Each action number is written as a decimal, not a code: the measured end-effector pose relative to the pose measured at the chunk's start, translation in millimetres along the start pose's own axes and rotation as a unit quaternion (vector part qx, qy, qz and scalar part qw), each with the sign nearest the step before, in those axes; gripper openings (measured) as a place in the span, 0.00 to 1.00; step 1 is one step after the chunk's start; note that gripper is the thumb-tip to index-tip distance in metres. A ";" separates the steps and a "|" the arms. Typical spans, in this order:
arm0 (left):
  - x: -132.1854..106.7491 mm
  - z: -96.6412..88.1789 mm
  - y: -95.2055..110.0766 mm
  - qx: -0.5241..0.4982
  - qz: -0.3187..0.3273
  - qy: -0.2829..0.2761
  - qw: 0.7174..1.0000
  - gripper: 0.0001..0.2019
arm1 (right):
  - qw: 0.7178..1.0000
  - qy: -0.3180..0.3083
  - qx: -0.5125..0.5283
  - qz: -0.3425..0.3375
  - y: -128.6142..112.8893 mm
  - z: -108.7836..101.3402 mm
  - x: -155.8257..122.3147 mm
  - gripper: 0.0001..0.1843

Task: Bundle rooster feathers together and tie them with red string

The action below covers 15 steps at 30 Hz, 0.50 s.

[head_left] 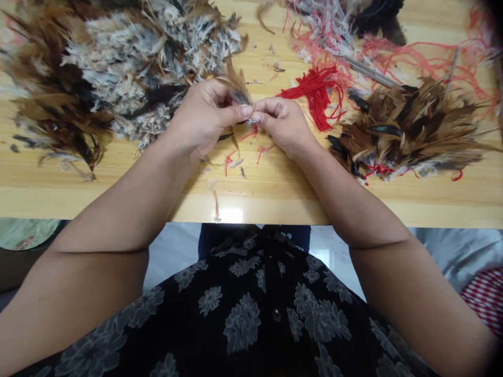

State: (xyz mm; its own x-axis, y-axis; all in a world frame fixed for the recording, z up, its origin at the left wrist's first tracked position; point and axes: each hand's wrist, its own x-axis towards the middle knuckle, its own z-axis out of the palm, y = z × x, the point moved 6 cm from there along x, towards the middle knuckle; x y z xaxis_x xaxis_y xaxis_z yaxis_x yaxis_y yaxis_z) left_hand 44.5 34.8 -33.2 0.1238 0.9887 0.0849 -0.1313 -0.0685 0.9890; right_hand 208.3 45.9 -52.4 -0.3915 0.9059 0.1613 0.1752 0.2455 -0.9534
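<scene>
Between my two hands is a small brown feather bunch (238, 86), its tips pointing up and away from me. My left hand (206, 112) is closed, with thumb and fingers pinching the bunch near its base. Thumb and fingertips of my right hand (283, 123) are pinched together at the same base, touching the left fingertips. A bit of red thread hangs just below the fingertips; whether it is tied to the bunch I cannot tell. Just beyond my right hand lies a bundle of cut red threads (316, 97).
A large heap of grey and brown feathers (121, 57) covers the left of the wooden table (251, 201). At right lies a pile of brown feather bunches (408, 128) with red ties. Behind it are tangled pink strings (420, 60), a grey stick (371, 72) and black feathers (381, 18).
</scene>
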 end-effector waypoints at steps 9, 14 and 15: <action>-2.5 -3.0 21.2 0.055 0.062 -0.029 0.996 0.10 | 0.998 0.043 0.001 0.045 -1.1 -2.5 -0.8 0.19; -2.8 -1.9 9.9 0.212 0.089 -0.121 0.966 0.28 | 0.993 0.069 0.050 0.078 -7.8 -9.1 -5.4 0.20; -3.9 -0.6 7.2 0.239 0.093 -0.125 0.958 0.28 | 0.992 0.075 0.062 0.086 -9.0 -10.1 -6.5 0.20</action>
State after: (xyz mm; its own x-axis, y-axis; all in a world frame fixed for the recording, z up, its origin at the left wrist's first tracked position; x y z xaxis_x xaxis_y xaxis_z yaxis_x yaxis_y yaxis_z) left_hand 42.5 30.5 -26.5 0.3823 0.8942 0.2329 0.2833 -0.3533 0.8916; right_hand 218.4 41.3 -42.4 -0.2246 0.9742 0.0217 0.1110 0.0476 -0.9927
